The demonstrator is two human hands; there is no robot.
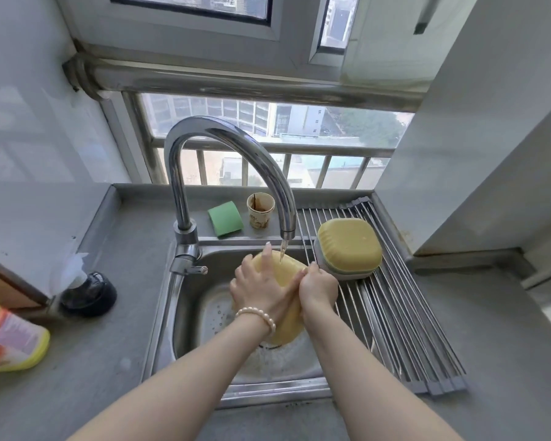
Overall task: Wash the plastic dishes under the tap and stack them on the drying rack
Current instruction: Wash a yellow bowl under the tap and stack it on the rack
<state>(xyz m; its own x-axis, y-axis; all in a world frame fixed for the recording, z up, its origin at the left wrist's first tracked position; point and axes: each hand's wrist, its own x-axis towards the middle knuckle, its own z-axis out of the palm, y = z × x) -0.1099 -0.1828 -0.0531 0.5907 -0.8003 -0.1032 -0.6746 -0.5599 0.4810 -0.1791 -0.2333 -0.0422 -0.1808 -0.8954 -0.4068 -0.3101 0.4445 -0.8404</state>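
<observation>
A yellow plastic dish (287, 268) is held tilted over the steel sink (204, 313), under the running tap (287, 230). My left hand (261, 281) lies flat on its face with the fingers spread. My right hand (318, 286) grips its right edge. Much of the dish is hidden behind both hands. A stack of upturned dishes, yellow on top (349, 246), rests on the roll-up drying rack (401, 329) across the sink's right side.
A green sponge (225, 219) and a stained paper cup (260, 210) stand on the ledge behind the sink. A black-capped object (88, 294) and a yellow-and-orange bottle (7, 338) lie on the left counter. A white wall rises at the right.
</observation>
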